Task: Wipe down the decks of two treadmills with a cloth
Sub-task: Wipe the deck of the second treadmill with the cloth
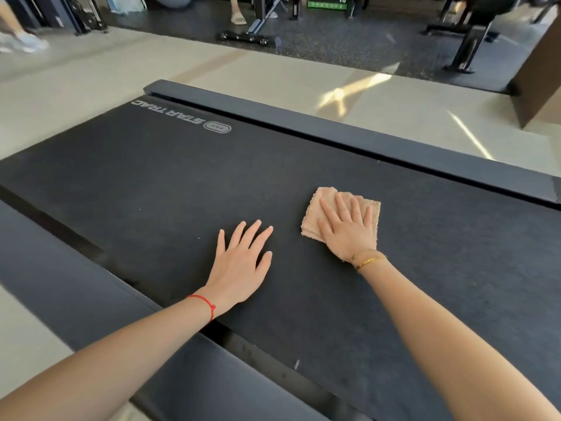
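A black treadmill belt [151,183] with a STAR TRAC logo fills the middle of the view, framed by dark side rails, the far rail [379,144] and the near rail [76,287]. A folded tan cloth [315,217] lies on the belt right of centre. My right hand [349,229] presses flat on the cloth with straight, spread fingers. My left hand [239,265] rests flat on the bare belt to the left of the cloth, fingers spread, holding nothing.
Pale floor [273,74] lies beyond the far rail. Gym machines and a bench [467,50] stand on dark matting at the back. Another person's foot in a sandal [238,16] is at the top. A brown panel [543,74] stands at the right edge.
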`<act>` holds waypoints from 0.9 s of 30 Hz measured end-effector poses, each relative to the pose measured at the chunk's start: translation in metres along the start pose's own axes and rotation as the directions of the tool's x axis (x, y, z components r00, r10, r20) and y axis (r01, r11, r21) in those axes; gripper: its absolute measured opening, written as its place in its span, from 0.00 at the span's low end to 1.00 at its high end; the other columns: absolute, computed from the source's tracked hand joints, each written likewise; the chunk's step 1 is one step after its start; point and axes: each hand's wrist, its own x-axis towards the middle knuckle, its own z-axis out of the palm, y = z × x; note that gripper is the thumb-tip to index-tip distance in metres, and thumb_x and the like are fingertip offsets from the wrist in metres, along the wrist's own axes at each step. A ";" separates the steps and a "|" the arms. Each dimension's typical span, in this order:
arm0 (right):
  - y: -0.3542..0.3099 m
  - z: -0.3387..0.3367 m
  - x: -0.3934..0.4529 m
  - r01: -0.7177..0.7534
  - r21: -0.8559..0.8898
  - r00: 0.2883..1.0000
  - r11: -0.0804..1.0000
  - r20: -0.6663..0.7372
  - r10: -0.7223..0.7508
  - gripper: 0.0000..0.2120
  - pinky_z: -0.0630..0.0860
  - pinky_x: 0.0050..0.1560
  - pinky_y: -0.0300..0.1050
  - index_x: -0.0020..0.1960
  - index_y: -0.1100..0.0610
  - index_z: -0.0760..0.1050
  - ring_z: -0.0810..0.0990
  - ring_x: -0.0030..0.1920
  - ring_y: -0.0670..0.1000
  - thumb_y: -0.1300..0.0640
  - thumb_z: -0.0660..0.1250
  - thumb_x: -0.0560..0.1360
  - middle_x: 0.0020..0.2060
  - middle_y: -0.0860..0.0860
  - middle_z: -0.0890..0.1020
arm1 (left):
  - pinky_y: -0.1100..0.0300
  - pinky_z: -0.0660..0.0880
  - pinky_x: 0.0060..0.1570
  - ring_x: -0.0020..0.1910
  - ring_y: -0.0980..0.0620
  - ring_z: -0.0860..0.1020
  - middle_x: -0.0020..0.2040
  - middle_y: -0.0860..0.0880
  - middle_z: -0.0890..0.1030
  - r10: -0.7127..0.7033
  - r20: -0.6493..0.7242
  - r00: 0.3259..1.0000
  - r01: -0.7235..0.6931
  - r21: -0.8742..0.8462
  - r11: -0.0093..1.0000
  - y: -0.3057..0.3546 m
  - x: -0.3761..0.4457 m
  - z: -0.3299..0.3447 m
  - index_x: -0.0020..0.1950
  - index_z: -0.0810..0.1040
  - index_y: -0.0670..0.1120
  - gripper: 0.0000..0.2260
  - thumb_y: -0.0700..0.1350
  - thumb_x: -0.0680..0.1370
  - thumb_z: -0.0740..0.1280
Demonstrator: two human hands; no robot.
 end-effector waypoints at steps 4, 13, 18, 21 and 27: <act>-0.053 0.008 0.012 0.078 0.003 0.997 0.997 0.013 -0.078 0.27 0.33 0.76 0.62 0.80 0.39 0.42 0.37 0.79 0.58 0.39 0.38 0.82 0.81 0.47 0.42 | 0.40 0.46 0.77 0.80 0.50 0.46 0.81 0.55 0.52 -0.062 -0.021 0.998 0.062 -0.007 0.998 -0.047 0.009 -0.005 0.81 0.51 0.57 0.24 0.55 0.84 0.49; -0.145 0.026 -0.056 0.317 -0.056 0.948 0.947 -0.021 -0.318 0.26 0.32 0.76 0.58 0.79 0.38 0.40 0.39 0.80 0.56 0.39 0.41 0.83 0.81 0.46 0.44 | 0.38 0.48 0.76 0.80 0.49 0.50 0.81 0.52 0.54 -0.091 -0.045 0.995 0.092 0.016 0.996 -0.112 0.001 -0.019 0.81 0.54 0.55 0.25 0.55 0.84 0.51; -0.137 0.026 -0.102 0.349 -0.029 0.937 0.937 -0.015 -0.349 0.26 0.35 0.77 0.58 0.78 0.36 0.39 0.38 0.80 0.54 0.38 0.41 0.82 0.80 0.42 0.43 | 0.38 0.45 0.77 0.80 0.49 0.48 0.81 0.52 0.53 -0.085 -0.047 0.995 0.084 -0.022 0.996 -0.114 -0.004 -0.019 0.81 0.53 0.55 0.25 0.55 0.84 0.50; -0.114 0.022 -0.121 0.305 -0.010 0.952 0.952 -0.009 -0.305 0.25 0.37 0.78 0.57 0.78 0.34 0.40 0.38 0.80 0.52 0.37 0.40 0.81 0.80 0.40 0.42 | 0.38 0.45 0.76 0.80 0.48 0.48 0.81 0.51 0.53 -0.075 -0.054 0.996 0.073 -0.031 0.997 -0.116 -0.004 -0.017 0.81 0.53 0.54 0.25 0.55 0.84 0.50; -0.098 0.013 -0.091 -0.015 0.019 1.000 1.000 0.013 0.015 0.25 0.35 0.77 0.57 0.79 0.37 0.42 0.38 0.80 0.54 0.40 0.43 0.83 0.80 0.44 0.42 | 0.36 0.45 0.76 0.80 0.47 0.49 0.81 0.51 0.54 -0.078 -0.054 0.996 0.076 -0.034 0.997 -0.116 -0.004 -0.015 0.81 0.53 0.54 0.25 0.55 0.84 0.49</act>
